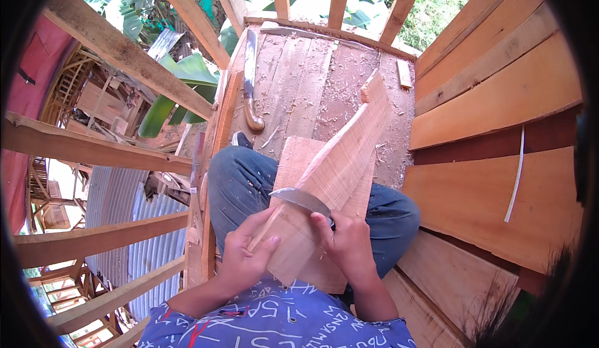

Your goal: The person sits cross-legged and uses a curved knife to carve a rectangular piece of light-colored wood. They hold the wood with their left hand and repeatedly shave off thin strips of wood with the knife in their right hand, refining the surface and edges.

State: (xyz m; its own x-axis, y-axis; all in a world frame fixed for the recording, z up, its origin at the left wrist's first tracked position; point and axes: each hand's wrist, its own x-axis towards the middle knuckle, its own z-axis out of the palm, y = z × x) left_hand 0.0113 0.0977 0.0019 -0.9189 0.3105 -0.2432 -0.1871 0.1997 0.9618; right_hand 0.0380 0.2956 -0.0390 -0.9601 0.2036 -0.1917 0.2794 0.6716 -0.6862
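Observation:
A long shaped wooden board (346, 151) slants across my lap, its narrow end pointing away and to the right. My left hand (248, 249) grips its near left edge, the thumb on the face. In my right hand (345, 240) is a knife with a short curved blade (301, 199); its handle is mostly hidden by my fingers. The blade lies across the board, its tip at the left edge. Beneath the shaped board, a wider flat board (298, 150) rests over my legs.
A machete (251, 76) with a brown wooden handle lies on the plank floor (312, 67), among scattered shavings. A small wood block (404, 74) sits near the far right corner. Slatted railings (118, 42) stand left and ahead; a plank wall (493, 117) rises on the right.

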